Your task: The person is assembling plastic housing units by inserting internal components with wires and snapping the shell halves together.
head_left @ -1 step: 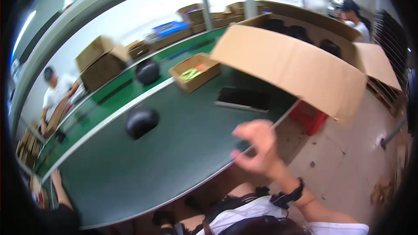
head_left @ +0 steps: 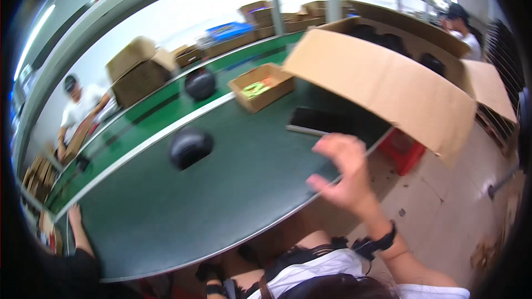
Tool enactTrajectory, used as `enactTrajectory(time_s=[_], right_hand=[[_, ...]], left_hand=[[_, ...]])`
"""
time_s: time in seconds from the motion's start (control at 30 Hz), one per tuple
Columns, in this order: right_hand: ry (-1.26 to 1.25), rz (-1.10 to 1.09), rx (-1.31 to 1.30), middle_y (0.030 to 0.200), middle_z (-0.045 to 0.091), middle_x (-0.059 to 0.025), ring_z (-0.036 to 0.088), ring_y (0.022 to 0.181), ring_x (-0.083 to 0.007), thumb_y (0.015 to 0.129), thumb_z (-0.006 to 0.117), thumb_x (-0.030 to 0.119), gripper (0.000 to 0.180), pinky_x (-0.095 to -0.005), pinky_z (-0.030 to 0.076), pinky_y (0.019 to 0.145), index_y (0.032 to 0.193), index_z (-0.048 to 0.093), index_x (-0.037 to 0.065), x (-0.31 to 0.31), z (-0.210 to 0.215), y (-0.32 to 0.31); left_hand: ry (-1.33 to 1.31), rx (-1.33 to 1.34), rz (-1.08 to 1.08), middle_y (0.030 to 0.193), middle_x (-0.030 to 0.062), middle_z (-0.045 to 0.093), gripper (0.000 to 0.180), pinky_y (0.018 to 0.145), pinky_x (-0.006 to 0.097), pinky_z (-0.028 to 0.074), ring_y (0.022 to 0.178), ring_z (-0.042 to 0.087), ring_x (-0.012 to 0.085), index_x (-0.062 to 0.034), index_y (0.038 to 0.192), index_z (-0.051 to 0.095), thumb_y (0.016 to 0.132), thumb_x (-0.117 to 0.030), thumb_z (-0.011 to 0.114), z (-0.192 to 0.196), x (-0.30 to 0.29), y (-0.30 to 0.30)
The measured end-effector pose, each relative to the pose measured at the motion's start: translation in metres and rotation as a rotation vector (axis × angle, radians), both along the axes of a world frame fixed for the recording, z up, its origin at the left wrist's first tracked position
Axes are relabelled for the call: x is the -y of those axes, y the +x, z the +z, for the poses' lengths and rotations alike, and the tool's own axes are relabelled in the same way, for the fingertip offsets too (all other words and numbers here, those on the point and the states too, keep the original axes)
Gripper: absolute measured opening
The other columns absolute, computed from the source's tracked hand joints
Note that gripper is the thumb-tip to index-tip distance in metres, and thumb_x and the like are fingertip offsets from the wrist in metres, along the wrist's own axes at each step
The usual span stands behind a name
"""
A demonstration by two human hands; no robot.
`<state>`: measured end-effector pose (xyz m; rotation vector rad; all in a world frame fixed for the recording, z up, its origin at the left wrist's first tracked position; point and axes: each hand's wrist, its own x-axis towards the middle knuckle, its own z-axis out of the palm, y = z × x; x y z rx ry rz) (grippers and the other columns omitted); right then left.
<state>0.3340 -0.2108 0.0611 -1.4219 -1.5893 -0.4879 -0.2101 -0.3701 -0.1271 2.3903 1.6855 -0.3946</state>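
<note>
My right hand (head_left: 346,173) hovers over the near right edge of the dark green table (head_left: 238,210). Its thumb and fingers are apart, with nothing visible between them, and a black strap circles the wrist. Just beyond the fingertips lies a flat black slab with a pale edge (head_left: 316,122). Farther left on the table rests a glossy black rounded shell, like a helmet (head_left: 190,147). I cannot make out my left hand in the picture.
A small carton (head_left: 263,99) holds green and orange pieces. The large open carton (head_left: 382,86) at right contains several dark rounded things. Another black shell (head_left: 199,84) sits on the green conveyor. A co-worker's hand (head_left: 75,217) touches the left table edge. A red stool (head_left: 403,152) stands below.
The whole view has shifted, so the table and its things appear slightly farther right and higher. My right hand's thumb and fingers are spread a little wider.
</note>
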Motion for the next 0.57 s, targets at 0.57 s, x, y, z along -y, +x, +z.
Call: enactTrajectory(time_s=[0.57], right_hand=[[-0.38, -0.198, 0.072, 0.117, 0.049, -0.0171, 0.046, 0.112, -0.0349, 0.063, 0.08, 0.029, 0.071, -0.0436, 0.039, 0.098, 0.121, 0.054, -0.004, -0.067, -0.026, 0.097]], left_hand=[[-0.141, -0.13, 0.237, 0.127, 0.0107, 0.063, 0.049, 0.094, 0.046, 0.047, 0.118, 0.06, 0.0275, -0.0158, 0.121, 0.067, 0.089, -0.044, 0.042, -0.269, -0.243, 0.092]])
